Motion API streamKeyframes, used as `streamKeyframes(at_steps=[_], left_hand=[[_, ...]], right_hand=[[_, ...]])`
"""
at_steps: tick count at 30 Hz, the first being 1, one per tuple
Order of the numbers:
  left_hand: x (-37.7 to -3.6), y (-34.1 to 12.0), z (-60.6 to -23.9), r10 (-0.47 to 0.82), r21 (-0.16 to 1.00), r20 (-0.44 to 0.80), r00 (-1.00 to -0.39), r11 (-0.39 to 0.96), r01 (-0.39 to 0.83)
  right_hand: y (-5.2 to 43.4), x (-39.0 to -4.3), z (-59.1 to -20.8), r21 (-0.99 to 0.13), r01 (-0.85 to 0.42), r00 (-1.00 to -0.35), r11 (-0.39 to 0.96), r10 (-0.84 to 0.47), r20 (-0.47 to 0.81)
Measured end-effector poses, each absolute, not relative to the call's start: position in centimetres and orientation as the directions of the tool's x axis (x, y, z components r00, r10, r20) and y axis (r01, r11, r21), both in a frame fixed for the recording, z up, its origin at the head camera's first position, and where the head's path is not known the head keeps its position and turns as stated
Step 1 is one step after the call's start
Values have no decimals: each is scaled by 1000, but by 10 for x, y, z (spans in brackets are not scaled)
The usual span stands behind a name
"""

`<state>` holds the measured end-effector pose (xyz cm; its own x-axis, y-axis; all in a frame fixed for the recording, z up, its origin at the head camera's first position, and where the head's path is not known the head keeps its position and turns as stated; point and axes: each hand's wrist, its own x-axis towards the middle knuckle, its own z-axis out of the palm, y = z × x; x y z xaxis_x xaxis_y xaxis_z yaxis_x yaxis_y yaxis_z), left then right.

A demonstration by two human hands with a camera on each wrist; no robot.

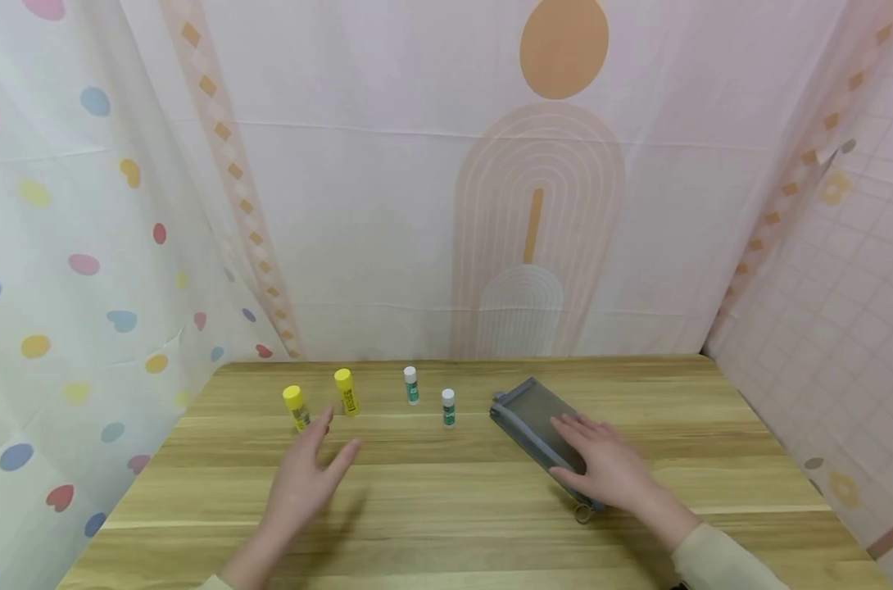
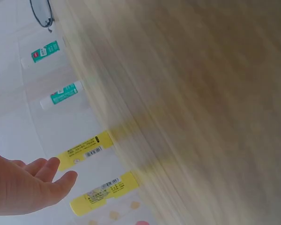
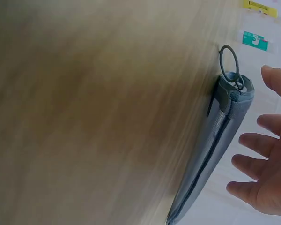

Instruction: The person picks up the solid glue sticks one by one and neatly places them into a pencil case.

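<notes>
Left hand [image 1: 306,475] is held open above the table [image 1: 446,524], fingers spread, nothing grasped, just near of two upright yellow glue sticks [image 1: 346,392] at far left. Right hand [image 1: 601,467] is laid flat, fingers straight, on the grey mesh pencil pouch [image 1: 528,410], right of two green-labelled glue sticks [image 1: 448,407].

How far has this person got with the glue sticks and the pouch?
Barely started, it seems. All four glue sticks, two yellow and two green-and-white, stand on the wooden table, outside the grey pouch. The left hand reaches open toward the yellow ones; the right hand is over the pouch, whose zip looks shut.
</notes>
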<state>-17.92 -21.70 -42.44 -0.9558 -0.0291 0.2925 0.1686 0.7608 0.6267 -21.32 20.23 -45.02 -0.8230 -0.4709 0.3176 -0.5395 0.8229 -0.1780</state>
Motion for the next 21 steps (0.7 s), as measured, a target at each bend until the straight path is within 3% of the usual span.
streamKeyframes(at_steps=[21], left_hand=[[-175, -239, -422, -156, 811, 174, -972, 582, 52]], right_hand=[[196, -216, -454, -204, -532, -844, 822, -497, 202]])
